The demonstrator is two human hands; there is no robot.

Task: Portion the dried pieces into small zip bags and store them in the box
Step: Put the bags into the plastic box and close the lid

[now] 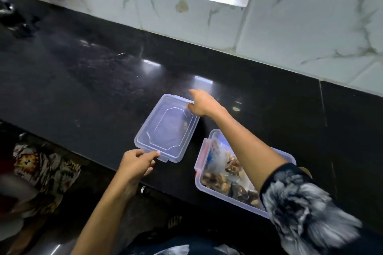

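Black counter [93,80] fills most of my view, w/ white marble-look tiles [300,27] behind it. Next biggest: the box [199,180], clear plastic, sitting at the counter's near edge on my right, lid off, already packed w/ small zip bags [219,172] of brown dried pieces. My right forearm crosses over it. Just left of the box lies the lid [167,128], flat on the counter or barely raised, can't tell which. Left hand [136,165] pinches the lid's near corner, thumb on top. Right hand [204,103] curls over its far corner, 1 finger sticking out past the edge. Lid looks light, thin, a bit flexy & slick; I'd say 2 opposite corners is the right hold so it won't bow. Portioning seems done; closing is what's left, I reckon.
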